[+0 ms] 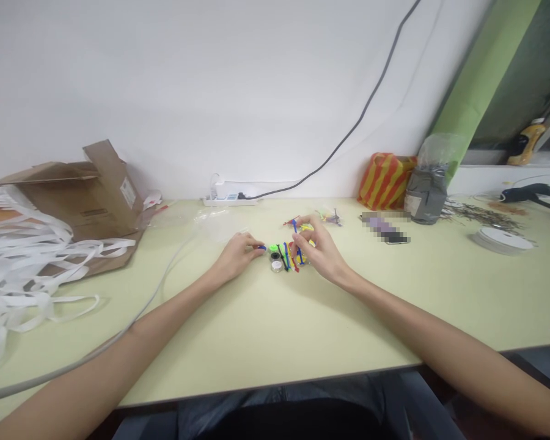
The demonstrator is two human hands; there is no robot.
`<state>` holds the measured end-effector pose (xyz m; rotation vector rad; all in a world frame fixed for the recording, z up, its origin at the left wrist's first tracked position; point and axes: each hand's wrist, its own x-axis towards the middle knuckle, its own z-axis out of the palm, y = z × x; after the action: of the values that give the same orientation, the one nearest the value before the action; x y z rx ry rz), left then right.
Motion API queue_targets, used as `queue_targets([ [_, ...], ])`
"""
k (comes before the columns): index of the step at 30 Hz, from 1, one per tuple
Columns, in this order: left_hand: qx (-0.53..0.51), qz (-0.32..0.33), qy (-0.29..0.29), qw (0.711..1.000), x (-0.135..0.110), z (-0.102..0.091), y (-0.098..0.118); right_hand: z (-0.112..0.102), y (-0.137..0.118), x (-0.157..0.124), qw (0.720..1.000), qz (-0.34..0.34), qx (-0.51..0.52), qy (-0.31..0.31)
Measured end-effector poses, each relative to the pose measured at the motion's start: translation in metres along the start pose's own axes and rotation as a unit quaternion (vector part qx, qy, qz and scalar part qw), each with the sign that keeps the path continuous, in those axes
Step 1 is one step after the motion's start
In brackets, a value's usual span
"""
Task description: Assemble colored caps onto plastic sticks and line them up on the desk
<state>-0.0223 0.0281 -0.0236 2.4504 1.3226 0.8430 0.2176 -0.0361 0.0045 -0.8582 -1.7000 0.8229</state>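
Note:
My left hand is closed, thumb and fingertips pinching a small round blue piece just left of the pile. My right hand is pinched around a thin blue plastic stick with a wider end, held above the table. Between the hands lies a row of coloured plastic sticks in green, black, blue, red and yellow, partly hidden by my right fingers. A black round piece and a whitish round piece sit at its left end.
More coloured pieces lie behind my right hand. At left are a cardboard box, white straps and a grey cable. A power strip sits by the wall; a striped bag and a white spool stand right.

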Motion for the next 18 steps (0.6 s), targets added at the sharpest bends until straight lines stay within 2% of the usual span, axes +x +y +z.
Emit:
queue_targets([
  [6, -0.003, -0.002, -0.001, 1.000, 0.000, 0.003, -0.001, 0.001, 0.000, -0.001, 1.000, 0.001, -0.004, -0.006],
  [10, 0.012, -0.014, 0.037, 0.999, -0.001, -0.004, 0.007, 0.001, 0.000, -0.001, 1.000, 0.008, 0.008, -0.007],
  [14, -0.012, 0.029, 0.074, 0.997, -0.007, -0.014, 0.033, 0.001, -0.002, 0.002, 0.999, 0.012, 0.042, 0.009],
  [18, -0.056, 0.107, 0.024, 0.992, -0.016, -0.012, 0.065, 0.002, -0.005, 0.004, 0.999, 0.008, 0.032, 0.036],
])
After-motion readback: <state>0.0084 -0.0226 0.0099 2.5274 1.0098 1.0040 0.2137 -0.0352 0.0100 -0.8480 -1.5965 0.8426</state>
